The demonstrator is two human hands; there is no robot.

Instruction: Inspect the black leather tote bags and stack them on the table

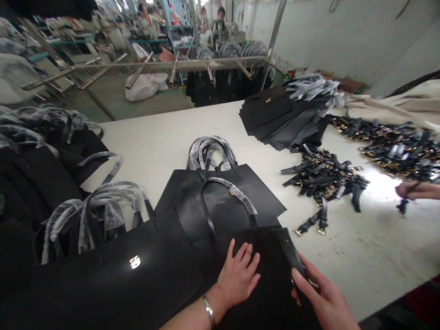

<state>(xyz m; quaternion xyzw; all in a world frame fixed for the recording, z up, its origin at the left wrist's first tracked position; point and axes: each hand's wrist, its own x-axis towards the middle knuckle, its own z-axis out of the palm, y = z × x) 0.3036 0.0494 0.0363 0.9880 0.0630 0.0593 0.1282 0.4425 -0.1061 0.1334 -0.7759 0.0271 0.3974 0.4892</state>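
Note:
A black handbag [264, 270] lies flat in front of me, its plastic-wrapped handle [228, 188] arching away from me. My left hand [239, 275] rests on the bag's panel with fingers spread. At the bag's right side, my right hand [318, 293] pinches the edge between thumb and fingers. Beneath and beyond it lie more black bags [185, 201] with wrapped handles. To the left, another black bag [113, 284] shows a shiny metal logo [135, 261].
Short black buckle straps [323, 176] are heaped on the white table [220, 121], with a larger heap [402, 146] behind. Black bags [285, 114] are stacked at the back. Another person's hand [419, 190] reaches in from the right. A metal rack [165, 64] stands beyond the table.

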